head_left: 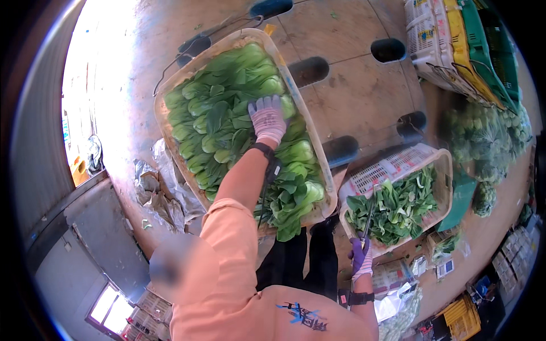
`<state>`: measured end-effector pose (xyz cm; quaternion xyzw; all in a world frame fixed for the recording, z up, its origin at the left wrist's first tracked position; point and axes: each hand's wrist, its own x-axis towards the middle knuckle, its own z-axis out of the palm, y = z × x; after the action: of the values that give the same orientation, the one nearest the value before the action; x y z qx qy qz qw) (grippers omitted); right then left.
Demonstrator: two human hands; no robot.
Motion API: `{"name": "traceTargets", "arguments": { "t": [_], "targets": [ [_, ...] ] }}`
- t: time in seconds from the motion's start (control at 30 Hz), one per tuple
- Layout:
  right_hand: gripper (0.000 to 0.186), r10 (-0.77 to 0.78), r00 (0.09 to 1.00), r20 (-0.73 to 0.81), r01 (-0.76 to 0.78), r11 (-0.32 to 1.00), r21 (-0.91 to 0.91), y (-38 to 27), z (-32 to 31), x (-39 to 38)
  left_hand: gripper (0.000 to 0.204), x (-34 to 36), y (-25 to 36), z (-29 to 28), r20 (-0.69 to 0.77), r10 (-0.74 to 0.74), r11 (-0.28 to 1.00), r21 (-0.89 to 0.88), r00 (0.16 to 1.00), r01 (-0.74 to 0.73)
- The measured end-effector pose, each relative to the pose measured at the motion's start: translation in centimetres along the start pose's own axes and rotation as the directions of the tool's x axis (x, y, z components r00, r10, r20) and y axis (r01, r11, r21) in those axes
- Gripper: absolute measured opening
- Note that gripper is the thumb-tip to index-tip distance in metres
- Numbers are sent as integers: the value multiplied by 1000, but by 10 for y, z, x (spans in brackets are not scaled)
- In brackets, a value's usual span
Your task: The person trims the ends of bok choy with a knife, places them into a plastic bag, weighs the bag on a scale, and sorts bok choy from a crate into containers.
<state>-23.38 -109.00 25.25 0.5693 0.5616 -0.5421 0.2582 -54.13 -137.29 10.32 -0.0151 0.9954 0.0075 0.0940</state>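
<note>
A large pale plastic crate [310,122] stands before me, packed with rows of green bok choy [213,122]. My left hand [267,118], in a striped glove, lies on the bok choy near the crate's right side. Its fingers are stretched out over the heads, palm hidden. Lower right, my right hand [360,257], in a purple and striped glove, is closed around the handle of a knife [369,219]. The blade points up and away, over a smaller crate [445,176] holding loose green leaves [401,207].
Beneath the large crate is a brown platform [352,85] with dark oval holes. Stacked white, yellow and green crates [455,51] stand at the far right, with bagged green vegetables [483,136] nearer. Crumpled plastic sheeting [165,193] lies left of the large crate.
</note>
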Motion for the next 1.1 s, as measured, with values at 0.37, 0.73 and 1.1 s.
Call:
{"name": "traceTargets", "arguments": {
  "t": [0.37, 0.73, 1.1],
  "targets": [
    [23, -504, 814, 288, 526, 850, -1, -45, 16, -16, 93, -113, -58, -106, -291, 123, 642, -705, 949, -300],
    [30, -810, 526, 260, 722, 586, 367, -77, -24, -89, 103, -230, 127, -235, 360, 702, -150, -769, 615, 621],
    [39, -942, 333, 34, 872, 294, -390, -11, -196, -106, 92, -345, 241, -192, 360, 825, 24, -792, 436, 610]
  ]
}}
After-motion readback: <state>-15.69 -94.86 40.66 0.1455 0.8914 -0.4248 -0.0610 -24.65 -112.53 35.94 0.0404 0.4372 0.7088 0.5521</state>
